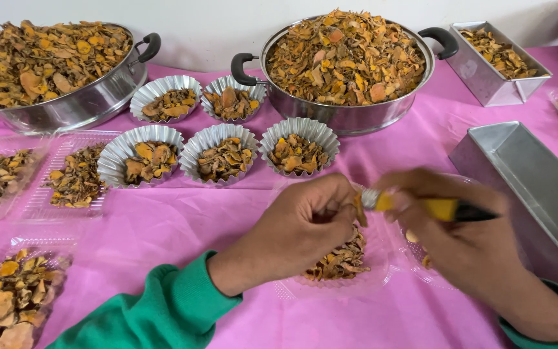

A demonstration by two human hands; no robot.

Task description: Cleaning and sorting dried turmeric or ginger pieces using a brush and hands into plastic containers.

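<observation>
My left hand (298, 232) is curled over a clear plastic tray (382, 274) holding dried orange-brown slices (340, 262), its fingers pinching the tray's edge or a slice near the top. My right hand (469, 242) grips a yellow-handled tool (437, 208) with a metal tip that points left, meeting the left fingers. Both sleeves are green. The part of the tray under the hands is hidden.
Two large steel pots (347, 116) (79, 103) heaped with dried slices stand at the back. Several fluted foil cups (140, 155) of slices sit between them. Filled clear trays (75, 178) lie at left. An empty metal loaf tin (537, 187) is at right, a filled one (495, 61) behind it.
</observation>
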